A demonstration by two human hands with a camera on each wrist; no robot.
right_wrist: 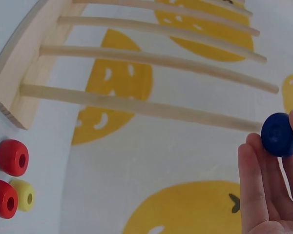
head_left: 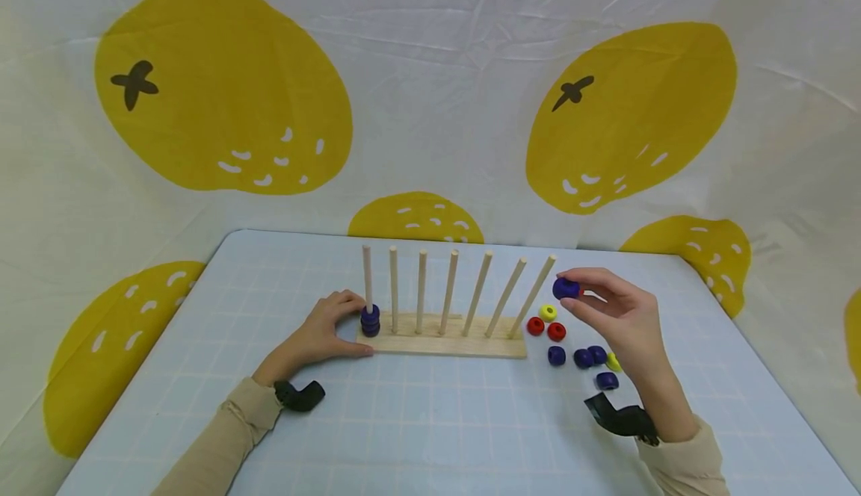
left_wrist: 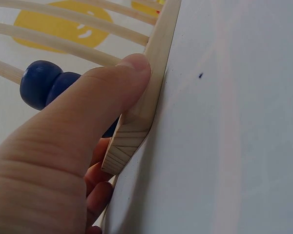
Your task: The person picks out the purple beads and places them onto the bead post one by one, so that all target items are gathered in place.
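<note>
A wooden peg rack (head_left: 451,345) with a row of upright dowels stands on the table. Blue beads (head_left: 370,321) are stacked at the foot of its leftmost dowel. My left hand (head_left: 331,326) grips that end of the base, thumb (left_wrist: 129,73) along the front edge and fingers behind the end. Between thumb and fingertips, my right hand (head_left: 615,309) pinches a blue bead (right_wrist: 279,135), raised close to the top of the rightmost dowel (right_wrist: 146,108). In the head view a sliver of red shows beside the held bead, between the fingers.
Loose beads lie right of the rack: red beads (head_left: 556,331), a yellow bead (head_left: 548,313) behind them, and several blue beads (head_left: 583,358) nearer me. Another yellow bead (head_left: 613,362) is partly covered by my right hand. A fruit-patterned cloth (head_left: 437,107) hangs behind the table.
</note>
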